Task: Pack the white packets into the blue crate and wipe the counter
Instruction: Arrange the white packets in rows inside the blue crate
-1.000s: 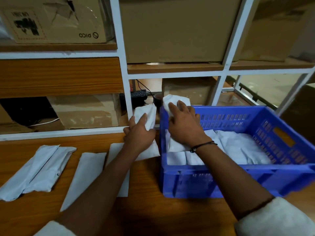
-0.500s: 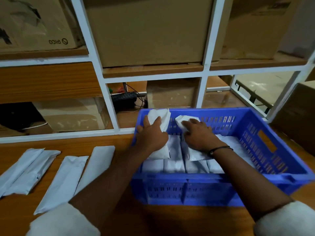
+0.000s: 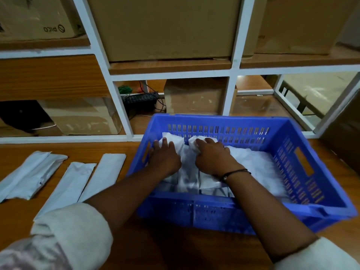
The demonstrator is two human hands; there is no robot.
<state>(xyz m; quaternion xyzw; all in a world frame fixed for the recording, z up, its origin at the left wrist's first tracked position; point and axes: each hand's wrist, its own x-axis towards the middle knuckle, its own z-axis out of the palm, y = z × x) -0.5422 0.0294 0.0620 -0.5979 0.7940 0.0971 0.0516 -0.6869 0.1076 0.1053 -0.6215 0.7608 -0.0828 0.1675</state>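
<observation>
The blue crate [image 3: 214,119] stands on the wooden counter [image 3: 175,248], right of centre, and holds several white packets [image 3: 259,168]. Both my hands are inside its left half. My left hand [image 3: 165,157] holds one white packet [image 3: 173,137] down among the others, fingers over its upper end. Beside it, my right hand [image 3: 212,155] grips the crumpled far end of a second white packet [image 3: 191,141]. Left of the crate, three more white packets lie flat on the counter: a thick one [image 3: 29,174], a middle one [image 3: 68,187] and one nearest the crate [image 3: 106,172].
A white-framed shelf unit [image 3: 120,106] rises behind the counter, stacked with cardboard boxes [image 3: 165,28]. A black keyboard [image 3: 140,99] with cables sits in a lower bay. Another cardboard box [image 3: 344,137] stands at the right edge.
My left hand has carried its packet from the counter over the crate wall and down inside. My right hand has pushed its packet lower. The view has shifted right.
</observation>
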